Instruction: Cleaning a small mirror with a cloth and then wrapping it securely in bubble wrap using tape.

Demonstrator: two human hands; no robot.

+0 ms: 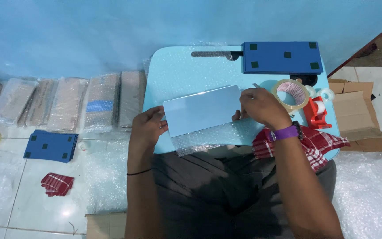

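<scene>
The right hand (261, 106) is curled over the top right corner of the mirror panel (204, 110), fingers pinched on its edge, while the left hand (149, 126) grips the panel's left edge, thumb on top. The panel lies flat on bubble wrap (200, 142) over the light blue table (177, 71). Just beside the right hand sits a roll of brown tape (291, 94), then a red tape dispenser (317, 113); a red checked cloth (317, 144) lies under the wrist, blue boards (281, 57) beyond
</scene>
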